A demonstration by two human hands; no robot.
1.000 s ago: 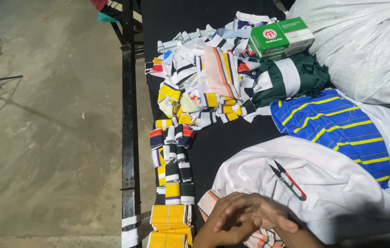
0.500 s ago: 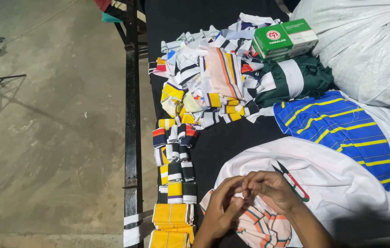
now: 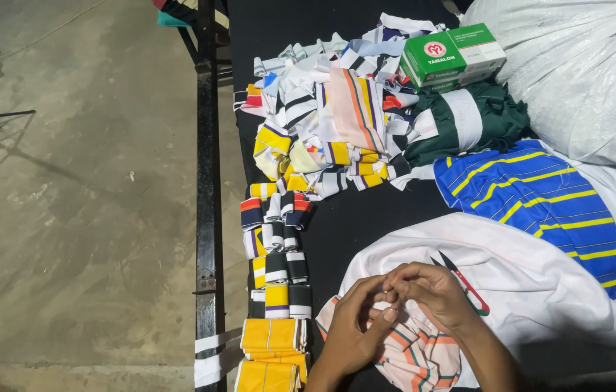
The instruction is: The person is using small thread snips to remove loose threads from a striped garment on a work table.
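- Striped piece (image 3: pixel 413 356) under both hands: soft knit cloth, matt, peach with orange and dark bands.
- White garment (image 3: pixel 540 290): smooth cloth, faint sheen, lightly creased.
- Thread snips (image 3: pixel 464 284): dark metal blades, glossy red and green plastic grip.
- Blue garment (image 3: pixel 540 199): matt cloth with yellow stripes.
- Collar strips (image 3: pixel 279 276): ribbed knit cloth, matt.
- Box (image 3: pixel 453 54): green and white cardboard, slight gloss.
- Sack (image 3: pixel 584 72): woven white plastic, crinkled, dull sheen.
- Table (image 3: pixel 366 225): black matt covering; edge rail (image 3: pixel 208 218) dark worn metal.
- Floor (image 3: pixel 68 218): rough bare concrete.
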